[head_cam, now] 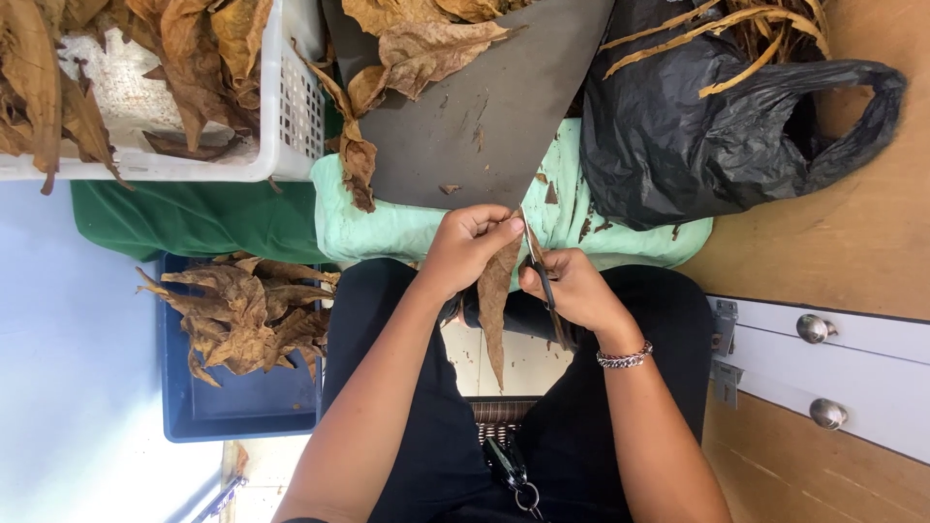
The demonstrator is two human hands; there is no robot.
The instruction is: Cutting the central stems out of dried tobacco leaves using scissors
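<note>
At far left a white basket [281, 116] holds dry brown leaves, and a blue bin [242, 412] below it has a smaller heap [242, 315]. Our left hand [470, 247] pinches one leaf [494, 300] shut at its top; our right hand [572, 286] is closed on its stem [542, 281], partly peeled away. More leaves lie on the grey board [484, 116]; stems fill the black bag [697, 126], so we judge much is left.
</note>
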